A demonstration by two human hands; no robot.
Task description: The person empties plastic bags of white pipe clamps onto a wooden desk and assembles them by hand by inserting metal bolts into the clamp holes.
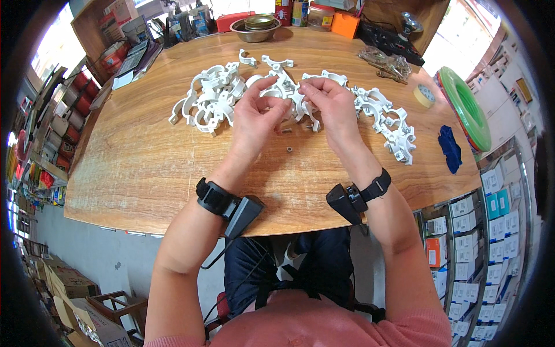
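Note:
My left hand [254, 118] is raised over the table, its fingers curled toward the thumb; whatever they hold is too small to make out. Facing it, my right hand [334, 107] has thumb and fingertips pressed together beside a white plastic pipe clamp [302, 109]. I cannot tell whether the pinch holds that clamp or a small part in front of it. White pipe clamps lie in a heap [211, 95] to the left, and another group with metal screws [384, 118] spreads to the right. Below my hands are a small nut [289, 149] and a short metal piece [287, 130].
Metal bowls [255, 29] stand at the back near an orange box [345, 24]. On the right are a plastic bag [384, 62], a tape roll [424, 95], a blue cloth [449, 149] and a green coil [462, 107]. Both wrists wear black strapped devices.

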